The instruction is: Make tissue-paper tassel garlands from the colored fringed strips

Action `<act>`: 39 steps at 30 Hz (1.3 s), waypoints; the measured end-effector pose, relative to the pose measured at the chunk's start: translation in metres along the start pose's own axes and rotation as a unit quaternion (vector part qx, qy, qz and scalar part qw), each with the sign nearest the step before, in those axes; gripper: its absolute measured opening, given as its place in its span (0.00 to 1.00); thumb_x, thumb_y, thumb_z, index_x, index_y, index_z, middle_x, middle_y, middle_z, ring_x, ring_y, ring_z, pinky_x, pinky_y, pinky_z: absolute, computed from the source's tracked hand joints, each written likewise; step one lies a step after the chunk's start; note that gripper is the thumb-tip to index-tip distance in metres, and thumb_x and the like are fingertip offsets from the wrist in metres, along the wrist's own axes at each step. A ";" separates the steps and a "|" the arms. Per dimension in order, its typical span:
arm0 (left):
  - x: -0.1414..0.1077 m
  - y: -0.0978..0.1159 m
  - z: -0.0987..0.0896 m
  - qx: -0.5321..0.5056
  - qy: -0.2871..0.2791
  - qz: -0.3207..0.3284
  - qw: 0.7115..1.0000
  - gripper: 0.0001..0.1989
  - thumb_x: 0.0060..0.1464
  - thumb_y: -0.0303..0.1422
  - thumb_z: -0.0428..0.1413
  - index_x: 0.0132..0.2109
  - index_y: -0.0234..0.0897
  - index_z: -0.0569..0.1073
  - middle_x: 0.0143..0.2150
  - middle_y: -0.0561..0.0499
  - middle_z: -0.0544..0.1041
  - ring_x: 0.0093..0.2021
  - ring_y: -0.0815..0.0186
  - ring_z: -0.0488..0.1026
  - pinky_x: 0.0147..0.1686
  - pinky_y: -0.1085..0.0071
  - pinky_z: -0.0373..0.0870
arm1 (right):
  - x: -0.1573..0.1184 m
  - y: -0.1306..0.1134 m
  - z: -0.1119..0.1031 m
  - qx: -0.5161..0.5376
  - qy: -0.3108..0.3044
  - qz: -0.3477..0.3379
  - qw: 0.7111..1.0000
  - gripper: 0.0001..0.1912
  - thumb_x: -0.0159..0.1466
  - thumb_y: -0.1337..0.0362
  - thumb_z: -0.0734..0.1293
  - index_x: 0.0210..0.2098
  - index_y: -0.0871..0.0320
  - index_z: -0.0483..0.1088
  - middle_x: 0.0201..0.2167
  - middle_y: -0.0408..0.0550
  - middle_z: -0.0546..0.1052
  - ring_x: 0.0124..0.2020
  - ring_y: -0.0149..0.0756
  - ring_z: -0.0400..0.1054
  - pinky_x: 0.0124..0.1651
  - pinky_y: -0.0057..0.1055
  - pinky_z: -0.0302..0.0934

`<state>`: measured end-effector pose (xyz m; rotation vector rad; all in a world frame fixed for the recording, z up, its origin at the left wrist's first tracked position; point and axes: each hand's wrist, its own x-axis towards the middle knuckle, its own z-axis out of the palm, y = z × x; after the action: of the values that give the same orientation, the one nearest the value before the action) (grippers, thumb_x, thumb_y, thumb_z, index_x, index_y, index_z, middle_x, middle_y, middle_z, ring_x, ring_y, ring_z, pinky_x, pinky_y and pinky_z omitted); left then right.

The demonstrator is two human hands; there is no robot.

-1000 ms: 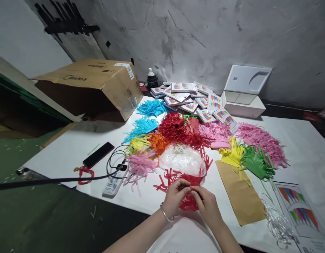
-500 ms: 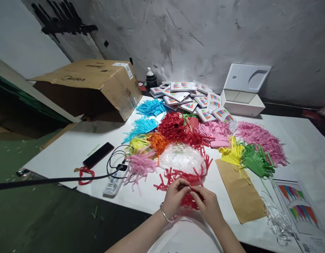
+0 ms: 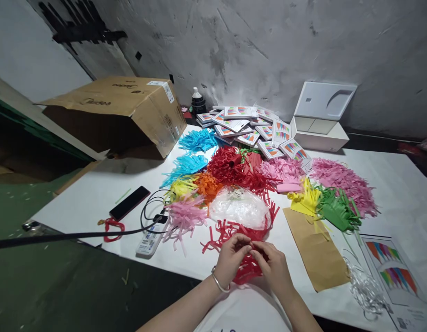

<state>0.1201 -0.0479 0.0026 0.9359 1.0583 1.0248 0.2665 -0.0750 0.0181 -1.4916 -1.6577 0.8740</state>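
Note:
Red fringed tissue paper [image 3: 248, 269] lies at the table's front edge, between and below my two hands. My left hand [image 3: 233, 258], with a bracelet at the wrist, pinches a bit of the red paper at its fingertips. Touching it from the right, my right hand [image 3: 271, 262] has thumb and fingers closed on the same red paper. Loose red strips [image 3: 220, 234] spread just beyond the hands. Behind them sits a clear plastic bag [image 3: 239, 210]. A dark red fringe pile [image 3: 227, 168] lies farther back. The exact fold between my fingertips is too small to tell.
On the left are a cardboard box [image 3: 130, 110], a phone [image 3: 130, 203] and a power bank [image 3: 151, 240] with cables. Flat printed packs [image 3: 241, 124] are heaped behind. To the right lie brown paper [image 3: 317, 251], green fringe [image 3: 338, 210] and silvery string [image 3: 365, 288].
Both hands stay together at nearly the same spot, with fingers slightly shifted. The red paper below them has moved a little and shows more spread out.

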 end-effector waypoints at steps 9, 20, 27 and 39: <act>0.003 0.009 -0.007 0.011 -0.036 -0.015 0.999 0.06 0.49 0.32 0.60 0.35 0.34 0.76 0.31 0.50 0.76 0.30 0.65 0.75 0.34 0.69 0.73 | 0.001 0.003 -0.007 0.013 0.021 -0.021 0.999 0.10 0.66 0.63 0.61 0.37 0.53 0.74 0.35 0.46 0.79 0.42 0.39 0.70 0.50 0.39 0.63; 0.004 0.021 -0.010 0.071 -0.103 -0.012 0.992 0.06 0.50 0.33 0.59 0.34 0.33 0.74 0.29 0.50 0.75 0.29 0.67 0.73 0.31 0.71 0.71 | 0.002 0.002 -0.009 -0.021 0.008 -0.086 0.996 0.09 0.65 0.65 0.62 0.42 0.52 0.73 0.36 0.44 0.79 0.41 0.39 0.71 0.53 0.42 0.61; 0.002 0.020 -0.008 0.062 -0.104 -0.009 0.993 0.07 0.50 0.33 0.60 0.34 0.33 0.73 0.30 0.50 0.74 0.29 0.68 0.71 0.31 0.72 0.70 | 0.000 -0.006 -0.015 -0.021 -0.016 -0.094 0.995 0.09 0.66 0.68 0.59 0.36 0.53 0.71 0.30 0.43 0.77 0.33 0.35 0.68 0.48 0.38 0.62; 0.001 0.024 -0.004 0.010 -0.095 -0.054 0.994 0.10 0.45 0.34 0.64 0.31 0.32 0.73 0.26 0.52 0.73 0.26 0.70 0.70 0.29 0.72 0.69 | -0.003 -0.006 -0.017 0.038 -0.023 0.043 0.998 0.11 0.64 0.62 0.63 0.46 0.54 0.71 0.39 0.49 0.77 0.39 0.40 0.71 0.45 0.36 0.66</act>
<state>0.1118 -0.0406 0.0246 0.9630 0.9503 0.8207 0.2785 -0.0781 0.0316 -1.5086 -1.5855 1.0147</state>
